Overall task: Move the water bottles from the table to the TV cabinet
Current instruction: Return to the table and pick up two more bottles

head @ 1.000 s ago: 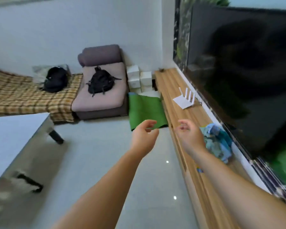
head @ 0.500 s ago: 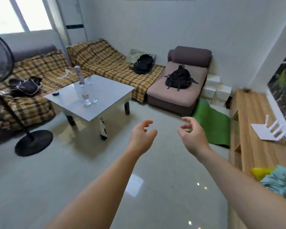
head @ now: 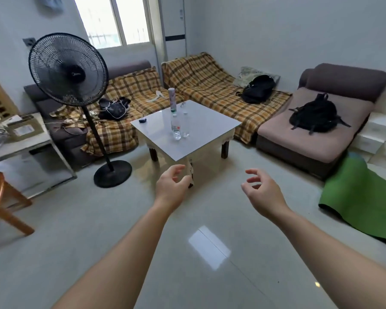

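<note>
Ahead, 2 bottles (head: 176, 128) mid-table (head: 210, 128); hands (head: 171, 186) empty.

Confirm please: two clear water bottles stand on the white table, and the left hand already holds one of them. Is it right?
Not quite. In the head view both water bottles stand on the white table, but the left hand is empty and open, short of the table. The right hand is empty too.

Glossy pale tiled floor (head: 210, 248), mirror-like with window glare. Low square desk with smooth glossy white top (head: 201, 132) on dark wooden legs. Two clear plastic water bottles (head: 176, 127), transparent and shiny. Woven yellow-brown plaid cloth sofa cover (head: 205, 85), matt. Black wire-grille standing fan (head: 68, 69). Matt green rolled mat (head: 361, 197).
</note>
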